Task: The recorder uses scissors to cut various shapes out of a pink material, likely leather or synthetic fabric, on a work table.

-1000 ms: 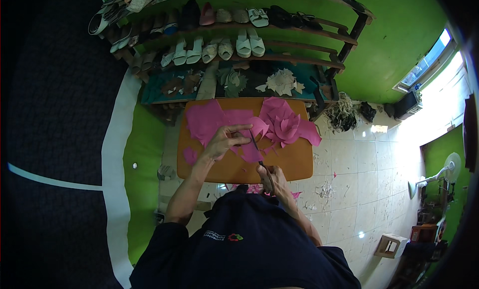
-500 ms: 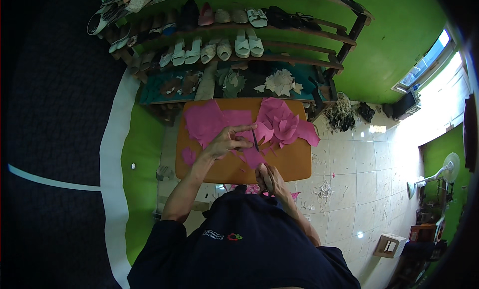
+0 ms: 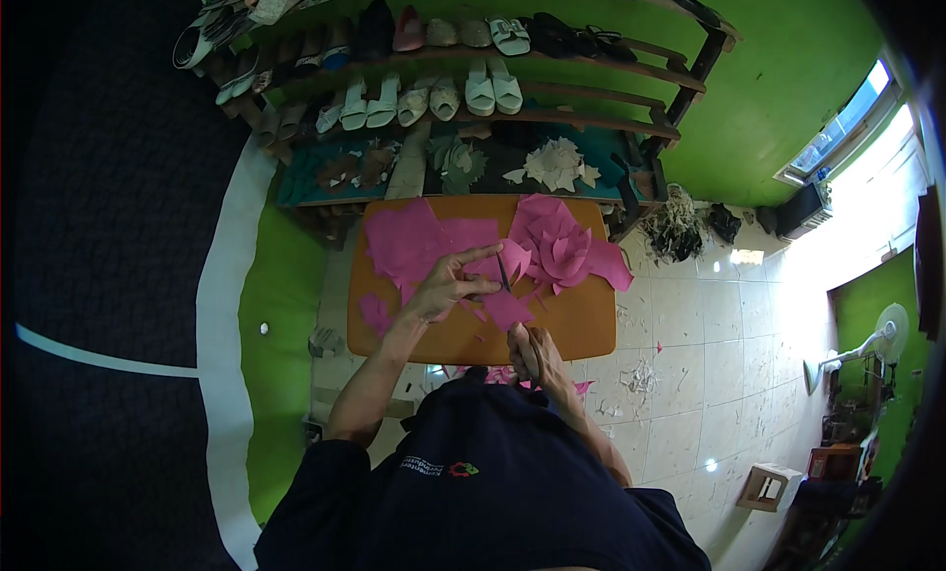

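Over the orange-brown table (image 3: 443,346), my left hand (image 3: 448,285) pinches a pink sheet piece (image 3: 507,310), its index finger stretched forward along it. My right hand (image 3: 532,349) is closed round the handles of a pair of scissors; the dark blades (image 3: 503,269) point away from me, against the pink piece near my left fingertips. Beyond my left hand lies a large flat pink sheet (image 3: 402,238). A heap of cut pink pieces (image 3: 560,251) sits at the far right of the table. Small pink scraps (image 3: 373,313) lie at the left.
Behind the table stands a wooden shoe rack (image 3: 591,68) with several sandals and shoes. Its lowest shelf holds pale cut pieces (image 3: 557,165). Scraps litter the tiled floor (image 3: 680,325) to the right, where a white fan (image 3: 892,325) stands. More pink scraps lie below the table's near edge.
The pink piece between my hands has shifted slightly, and the scissor blades appear a little closer together. Both hands have barely moved.
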`<action>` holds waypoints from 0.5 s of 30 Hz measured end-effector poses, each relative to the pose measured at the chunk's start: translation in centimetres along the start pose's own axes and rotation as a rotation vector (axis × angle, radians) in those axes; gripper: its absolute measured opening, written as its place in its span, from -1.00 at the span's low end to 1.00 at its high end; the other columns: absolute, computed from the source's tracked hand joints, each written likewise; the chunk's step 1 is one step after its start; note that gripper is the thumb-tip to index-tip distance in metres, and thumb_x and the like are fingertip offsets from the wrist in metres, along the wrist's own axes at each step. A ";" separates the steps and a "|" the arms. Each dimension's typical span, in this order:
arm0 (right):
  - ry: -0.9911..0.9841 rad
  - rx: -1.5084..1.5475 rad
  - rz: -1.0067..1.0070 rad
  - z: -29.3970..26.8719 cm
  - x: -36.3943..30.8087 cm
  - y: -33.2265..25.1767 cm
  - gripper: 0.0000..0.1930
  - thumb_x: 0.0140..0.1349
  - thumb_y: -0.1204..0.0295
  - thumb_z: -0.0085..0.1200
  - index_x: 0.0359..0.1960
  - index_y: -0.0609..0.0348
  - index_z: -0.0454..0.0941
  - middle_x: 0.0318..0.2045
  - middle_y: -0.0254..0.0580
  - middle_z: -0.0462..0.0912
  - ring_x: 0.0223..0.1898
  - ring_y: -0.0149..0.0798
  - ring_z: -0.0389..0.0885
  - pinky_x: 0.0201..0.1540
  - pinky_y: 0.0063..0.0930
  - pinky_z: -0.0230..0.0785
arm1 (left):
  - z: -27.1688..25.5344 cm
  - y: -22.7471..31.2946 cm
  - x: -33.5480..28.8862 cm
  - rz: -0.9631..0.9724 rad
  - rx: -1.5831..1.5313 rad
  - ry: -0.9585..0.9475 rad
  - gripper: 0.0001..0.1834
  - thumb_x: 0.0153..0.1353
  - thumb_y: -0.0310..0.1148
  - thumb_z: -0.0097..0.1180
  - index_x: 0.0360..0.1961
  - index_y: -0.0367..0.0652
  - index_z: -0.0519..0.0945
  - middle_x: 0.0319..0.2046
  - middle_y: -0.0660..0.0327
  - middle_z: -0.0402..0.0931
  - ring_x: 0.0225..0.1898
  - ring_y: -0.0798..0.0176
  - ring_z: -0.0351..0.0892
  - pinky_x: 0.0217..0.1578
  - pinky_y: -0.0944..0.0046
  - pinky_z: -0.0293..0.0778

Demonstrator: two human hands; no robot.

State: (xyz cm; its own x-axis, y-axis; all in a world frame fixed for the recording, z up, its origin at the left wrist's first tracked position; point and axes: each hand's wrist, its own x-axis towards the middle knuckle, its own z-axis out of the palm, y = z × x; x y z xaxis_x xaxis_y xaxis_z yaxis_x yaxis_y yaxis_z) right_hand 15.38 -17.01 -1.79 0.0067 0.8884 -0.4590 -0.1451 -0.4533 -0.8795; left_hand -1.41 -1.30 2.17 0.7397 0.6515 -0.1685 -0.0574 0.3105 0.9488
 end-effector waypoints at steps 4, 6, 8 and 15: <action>0.027 0.020 -0.024 0.0 -0.1 0.0 -0.32 0.22 -0.31 0.06 -0.59 0.13 0.33 -0.71 -0.41 0.34 -0.72 -0.47 0.31 -0.68 -0.49 0.19 | 1.0 -0.8 -0.4 0.022 -0.061 0.107 -0.32 0.16 -0.57 0.29 0.33 -0.12 0.42 -0.54 0.40 0.54 -0.49 0.55 0.48 -0.38 0.47 0.41; 0.028 0.037 -0.013 0.1 -0.4 -0.4 -0.33 0.21 -0.31 0.07 -0.59 0.12 0.33 -0.71 -0.43 0.32 -0.72 -0.48 0.30 -0.68 -0.50 0.17 | 1.3 -0.9 -0.4 0.046 -0.077 0.122 -0.33 0.16 -0.56 0.30 0.33 -0.12 0.42 -0.54 0.40 0.55 -0.48 0.54 0.50 -0.37 0.47 0.44; 0.031 0.053 0.000 0.0 -0.7 -0.6 -0.33 0.21 -0.30 0.08 -0.59 0.11 0.33 -0.71 -0.44 0.31 -0.72 -0.49 0.29 -0.69 -0.50 0.15 | 2.0 -0.2 -0.3 0.028 -0.160 0.212 -0.34 0.15 -0.57 0.30 0.32 -0.13 0.43 -0.44 0.31 0.66 -0.38 0.49 0.63 -0.32 0.48 0.54; -0.071 -0.002 -0.037 -0.6 -1.5 -0.9 -0.35 0.25 -0.30 0.03 -0.59 0.07 0.32 -0.73 -0.48 0.26 -0.74 -0.49 0.22 -0.70 -0.50 0.06 | -2.1 1.4 1.2 -0.034 0.045 -0.104 -0.46 0.15 -0.59 0.26 0.20 -0.12 0.56 -0.29 0.26 0.70 -0.32 0.47 0.65 -0.25 0.45 0.56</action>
State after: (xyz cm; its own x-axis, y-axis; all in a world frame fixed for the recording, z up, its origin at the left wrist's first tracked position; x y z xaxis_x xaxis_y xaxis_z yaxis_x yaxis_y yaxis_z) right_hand 16.14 -17.96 -0.36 -0.0583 0.9074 -0.4163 -0.1443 -0.4203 -0.8958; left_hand -2.02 1.40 2.70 0.8063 0.5650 -0.1749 -0.0022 0.2986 0.9544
